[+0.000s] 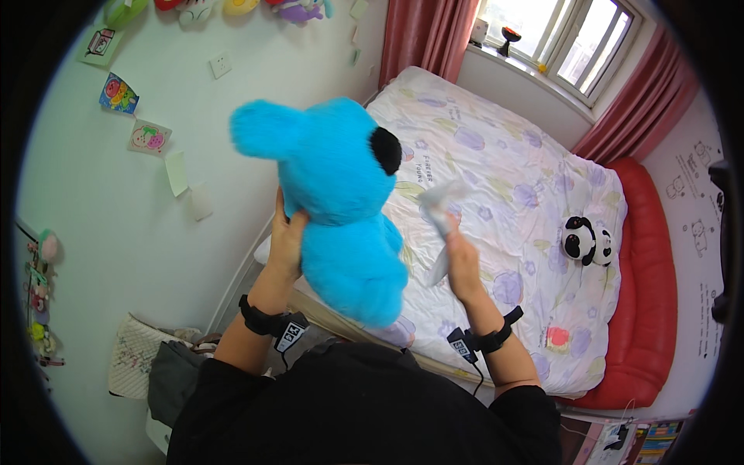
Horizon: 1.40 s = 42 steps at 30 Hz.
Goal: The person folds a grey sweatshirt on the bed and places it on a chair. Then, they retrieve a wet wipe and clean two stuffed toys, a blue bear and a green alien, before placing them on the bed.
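A bright blue plush toy with long fluffy ears and a black nose is held up in front of me, over the near left corner of the bed. My left hand grips it from behind, around the neck and upper back; the fingertips are hidden by the fur. To the right of the toy, my right hand is closed on a limp white cloth. Its upper end is smeared by motion, and it hangs clear of the toy's body.
The bed has a flowered sheet and a red headboard. On it lie a panda plush and a small pink-red patch. Grey clothing is heaped at lower left. A window stands between pink curtains.
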Each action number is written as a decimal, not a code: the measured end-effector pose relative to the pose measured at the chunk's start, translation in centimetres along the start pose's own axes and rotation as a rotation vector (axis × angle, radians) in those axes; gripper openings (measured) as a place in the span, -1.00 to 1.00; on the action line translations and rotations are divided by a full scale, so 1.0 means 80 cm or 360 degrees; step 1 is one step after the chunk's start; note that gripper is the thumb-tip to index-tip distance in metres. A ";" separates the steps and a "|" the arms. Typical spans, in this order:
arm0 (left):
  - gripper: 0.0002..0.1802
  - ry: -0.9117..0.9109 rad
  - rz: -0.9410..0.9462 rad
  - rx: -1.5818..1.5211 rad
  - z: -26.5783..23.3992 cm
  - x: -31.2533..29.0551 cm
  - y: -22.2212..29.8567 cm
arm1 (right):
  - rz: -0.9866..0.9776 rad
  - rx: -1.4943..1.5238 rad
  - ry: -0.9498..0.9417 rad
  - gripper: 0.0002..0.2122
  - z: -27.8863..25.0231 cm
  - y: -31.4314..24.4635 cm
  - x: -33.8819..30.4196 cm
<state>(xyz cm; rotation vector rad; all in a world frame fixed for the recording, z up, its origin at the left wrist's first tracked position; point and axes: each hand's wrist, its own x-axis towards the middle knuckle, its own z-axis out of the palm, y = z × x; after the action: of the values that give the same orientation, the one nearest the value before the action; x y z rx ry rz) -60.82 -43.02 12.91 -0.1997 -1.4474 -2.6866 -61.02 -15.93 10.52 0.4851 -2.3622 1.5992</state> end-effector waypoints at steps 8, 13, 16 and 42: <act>-0.22 -0.0837 -0.1144 -0.0342 -0.013 -0.032 -0.038 | 0.0359 0.1307 0.0189 -0.68 0.018 0.003 0.047; -0.25 -0.0988 -0.1319 -0.0271 -0.032 -0.042 -0.035 | 0.0408 0.2001 -0.0456 -0.60 -0.010 -0.013 0.064; -0.26 -0.0666 -0.1157 -0.0457 -0.046 -0.036 -0.031 | 0.0400 0.1309 -0.0557 -0.60 -0.016 -0.018 0.068; -0.41 0.0370 -0.0387 -0.0298 0.096 0.012 -0.026 | -0.1172 -0.0769 0.0477 -0.67 -0.002 -0.079 0.042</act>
<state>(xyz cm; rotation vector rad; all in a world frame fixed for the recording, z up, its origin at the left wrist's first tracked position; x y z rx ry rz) -61.48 -35.46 15.54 0.2880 -1.2240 -2.9151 -61.54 -18.42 17.24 0.8076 -1.9063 0.6924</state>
